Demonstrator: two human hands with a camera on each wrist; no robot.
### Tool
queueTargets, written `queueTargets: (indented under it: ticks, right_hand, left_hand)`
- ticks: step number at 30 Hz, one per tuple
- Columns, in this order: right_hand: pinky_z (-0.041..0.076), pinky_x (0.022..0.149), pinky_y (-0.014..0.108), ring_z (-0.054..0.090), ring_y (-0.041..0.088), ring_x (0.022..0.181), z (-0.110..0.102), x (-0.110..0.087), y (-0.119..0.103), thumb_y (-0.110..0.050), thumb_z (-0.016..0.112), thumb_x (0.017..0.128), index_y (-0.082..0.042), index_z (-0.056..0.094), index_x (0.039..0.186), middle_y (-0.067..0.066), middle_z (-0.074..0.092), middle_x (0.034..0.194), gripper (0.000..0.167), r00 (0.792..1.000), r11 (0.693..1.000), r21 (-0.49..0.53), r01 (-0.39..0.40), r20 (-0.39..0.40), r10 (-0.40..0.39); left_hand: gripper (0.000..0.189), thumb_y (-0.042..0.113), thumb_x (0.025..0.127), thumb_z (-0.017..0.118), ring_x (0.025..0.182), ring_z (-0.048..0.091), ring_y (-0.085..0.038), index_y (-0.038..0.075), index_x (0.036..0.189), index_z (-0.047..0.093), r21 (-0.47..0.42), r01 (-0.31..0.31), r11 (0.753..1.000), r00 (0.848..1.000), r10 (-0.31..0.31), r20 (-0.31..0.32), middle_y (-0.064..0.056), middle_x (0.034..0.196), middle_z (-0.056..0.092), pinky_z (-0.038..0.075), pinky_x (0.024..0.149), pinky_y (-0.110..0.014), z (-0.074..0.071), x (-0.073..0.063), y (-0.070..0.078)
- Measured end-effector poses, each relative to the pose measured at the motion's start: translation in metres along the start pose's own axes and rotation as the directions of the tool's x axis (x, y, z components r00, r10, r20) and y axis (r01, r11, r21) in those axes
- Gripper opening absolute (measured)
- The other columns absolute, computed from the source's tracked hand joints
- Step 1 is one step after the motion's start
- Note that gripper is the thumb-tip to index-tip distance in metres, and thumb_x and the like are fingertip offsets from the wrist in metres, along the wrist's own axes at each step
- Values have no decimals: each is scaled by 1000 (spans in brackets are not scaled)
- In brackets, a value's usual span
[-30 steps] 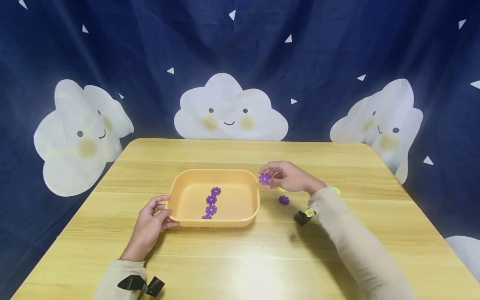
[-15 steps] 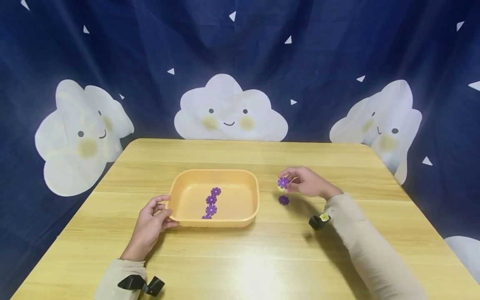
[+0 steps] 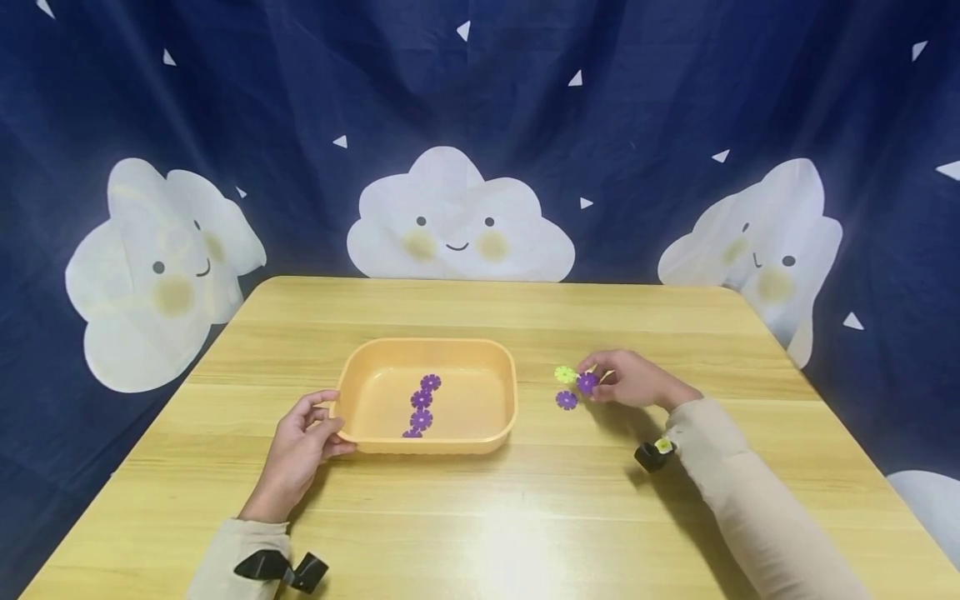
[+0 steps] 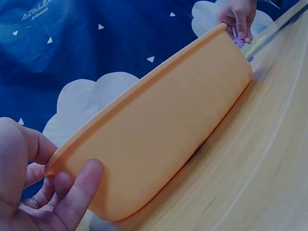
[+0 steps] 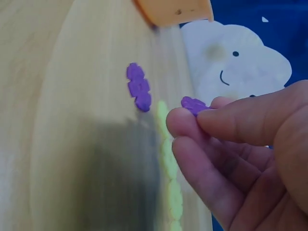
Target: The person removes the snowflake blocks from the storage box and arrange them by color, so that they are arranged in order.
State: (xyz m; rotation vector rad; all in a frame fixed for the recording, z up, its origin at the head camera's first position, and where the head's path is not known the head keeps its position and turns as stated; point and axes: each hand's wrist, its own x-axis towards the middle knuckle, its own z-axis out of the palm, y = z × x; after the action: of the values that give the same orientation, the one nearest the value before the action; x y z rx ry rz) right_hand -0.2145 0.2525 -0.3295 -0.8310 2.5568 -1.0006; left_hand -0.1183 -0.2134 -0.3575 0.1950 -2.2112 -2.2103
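Note:
My left hand (image 3: 296,446) grips the left end of an orange plastic basin (image 3: 435,447), thumb along its outer wall in the left wrist view. Inside the basin lies a row of linked purple snowflake discs (image 3: 422,400). To the basin's right, my right hand (image 3: 633,379) pinches one purple snowflake disc (image 3: 587,383) between thumb and fingertips, above the table. Just below and left of it, another purple disc (image 3: 567,400) lies flat on the wood. A chain of yellow-green discs (image 5: 169,161) runs beneath the right hand, which mostly hides it in the head view.
The wooden table (image 3: 450,508) has a far edge with rounded corners. Behind it hangs a dark blue curtain (image 3: 637,100) printed with smiling clouds. A black strapped device (image 3: 651,456) sits at the right wrist, another (image 3: 281,568) at the left.
My right hand has moved right, away from the basin, and a little nearer me, still pinching the purple disc. This uncovers a yellow-green disc. The left hand and basin stay put.

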Motion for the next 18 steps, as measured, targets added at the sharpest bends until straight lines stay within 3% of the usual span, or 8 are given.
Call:
queueTargets:
  ticks: [7, 10, 14, 18]
  right_hand:
    - [60, 80, 36, 66, 24, 89, 3, -4, 3, 9, 68, 80, 1, 68, 109, 7, 68, 96, 30, 998, 996, -88, 29, 59, -24]
    - [60, 77, 35, 65, 19, 84, 5, -4, 5, 7, 68, 81, -1, 68, 109, 4, 68, 92, 29, 997, 991, -132, 33, 68, -25]
    - [56, 62, 26, 60, 11, 69, 8, -5, 7, 4, 69, 83, -1, 67, 110, -1, 66, 78, 28, 995, 991, -131, 10, 101, 3]
    - [51, 48, 23, 58, 12, 55, 9, -5, 7, 4, 68, 85, 1, 63, 113, -2, 63, 66, 29, 991, 996, -85, -17, 131, 28]
  left_hand:
    - [41, -10, 93, 48, 64, 52, -10, -6, 133, 39, -5, 4, 1000, 1000, -4, 5, -9, 92, 39, 63, 66, -33, -1, 0, -1]
    - [42, -10, 93, 48, 64, 52, -10, -6, 133, 39, -7, 2, 1000, 1000, -2, 5, -9, 92, 39, 63, 66, -34, -1, 0, -1]
    - [42, -10, 93, 47, 64, 53, -10, -6, 134, 39, -4, 1, 1000, 1000, -1, 5, -9, 92, 40, 63, 66, -33, -1, 0, -1]
    - [42, -10, 93, 47, 63, 53, -10, -6, 133, 39, -6, 1, 1000, 1000, -1, 3, -9, 92, 40, 63, 66, -33, -1, -1, 0]
